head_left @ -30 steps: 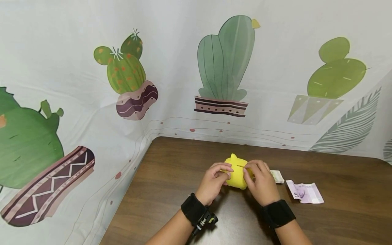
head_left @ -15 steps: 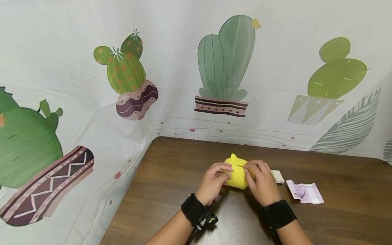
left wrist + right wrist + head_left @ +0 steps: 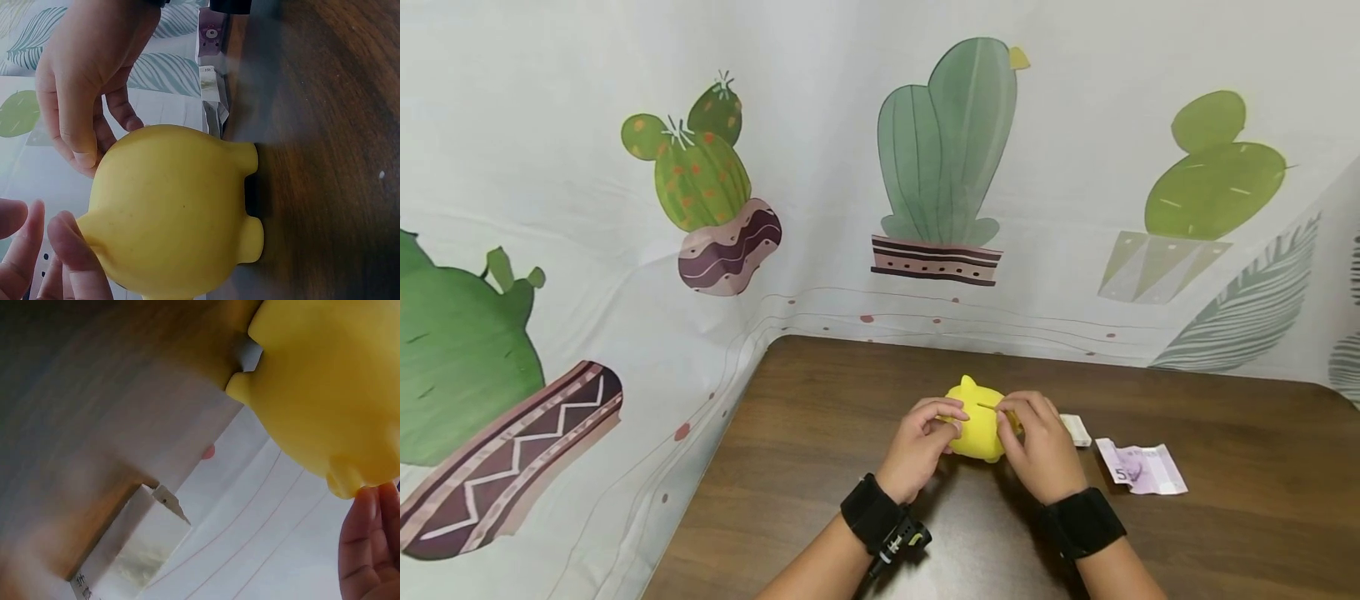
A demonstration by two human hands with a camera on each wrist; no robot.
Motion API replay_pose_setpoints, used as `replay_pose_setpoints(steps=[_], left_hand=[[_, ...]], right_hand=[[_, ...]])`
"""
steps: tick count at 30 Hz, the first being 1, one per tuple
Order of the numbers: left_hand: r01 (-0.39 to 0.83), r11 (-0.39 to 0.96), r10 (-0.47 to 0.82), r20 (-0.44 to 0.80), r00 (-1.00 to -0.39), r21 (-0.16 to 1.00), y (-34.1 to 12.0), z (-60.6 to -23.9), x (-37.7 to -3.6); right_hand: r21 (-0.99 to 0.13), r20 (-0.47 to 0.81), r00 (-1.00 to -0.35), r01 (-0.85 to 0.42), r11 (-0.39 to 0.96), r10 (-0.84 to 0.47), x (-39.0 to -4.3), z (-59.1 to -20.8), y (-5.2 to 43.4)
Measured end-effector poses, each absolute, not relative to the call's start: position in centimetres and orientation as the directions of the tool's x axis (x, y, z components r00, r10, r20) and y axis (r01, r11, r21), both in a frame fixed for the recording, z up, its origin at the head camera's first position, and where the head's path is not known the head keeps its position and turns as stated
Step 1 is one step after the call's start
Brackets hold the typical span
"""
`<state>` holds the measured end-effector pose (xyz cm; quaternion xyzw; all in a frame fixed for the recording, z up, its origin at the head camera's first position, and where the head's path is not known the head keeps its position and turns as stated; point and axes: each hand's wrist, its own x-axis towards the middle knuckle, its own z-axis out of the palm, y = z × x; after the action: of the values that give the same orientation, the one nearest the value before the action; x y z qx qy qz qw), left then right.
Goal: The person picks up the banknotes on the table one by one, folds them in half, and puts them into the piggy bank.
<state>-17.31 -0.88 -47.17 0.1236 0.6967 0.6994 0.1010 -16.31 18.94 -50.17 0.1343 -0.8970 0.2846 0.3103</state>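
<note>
The yellow piggy bank (image 3: 977,421) stands on the brown tabletop (image 3: 820,467), near its back edge and between the person's 2 hands. Over the last second almost nothing about it has changed: it sits on the same spot, upright on its stubby legs, and both hands are where they were. Only the head camera has drifted a little, so the cactus-print cloth (image 3: 625,208) and the banknotes appear slightly shifted.

The left hand (image 3: 921,446) keeps its grip on the bank's left side, fingers curled against the yellow body; the left wrist view shows fingertips (image 3: 65,240) pressed to the near end of the bank (image 3: 175,212). The right hand (image 3: 1037,446) is at the bank's right side with its fingers bent toward the top, where a thin slot line shows. Thumb and fingertips seem pinched together at that slot, but whether they hold anything small there cannot be told. In the right wrist view only the fingers' edge (image 3: 369,544) shows beside the bank (image 3: 331,381).

A folded note (image 3: 1077,431) lies just right of the right hand, and a purple banknote (image 3: 1141,468) marked with a 5 lies a little farther right, flat on the wood; neither has moved.

Judged from this stillness, the hands are in the middle of a fine, slow action at the slot, with the bank steadied and both visible notes not yet picked up.
</note>
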Motion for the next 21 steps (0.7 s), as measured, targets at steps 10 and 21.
replay_pose_setpoints(steps=[10, 21], left_hand=[[0.035, -0.01, 0.311, 0.036, -0.95, 0.999, -0.8, -47.2, -17.2], [0.017, -0.002, 0.311, 0.017, -0.95, 1.0, -0.8, -47.2, -17.1]], right_hand=[[-0.522, 0.515, -0.857, -0.294, 0.801, 0.022, -15.3, -50.0, 20.5], [-0.555, 0.384, -0.919, -0.154, 0.817, 0.087, -12.7, -50.5, 24.1]])
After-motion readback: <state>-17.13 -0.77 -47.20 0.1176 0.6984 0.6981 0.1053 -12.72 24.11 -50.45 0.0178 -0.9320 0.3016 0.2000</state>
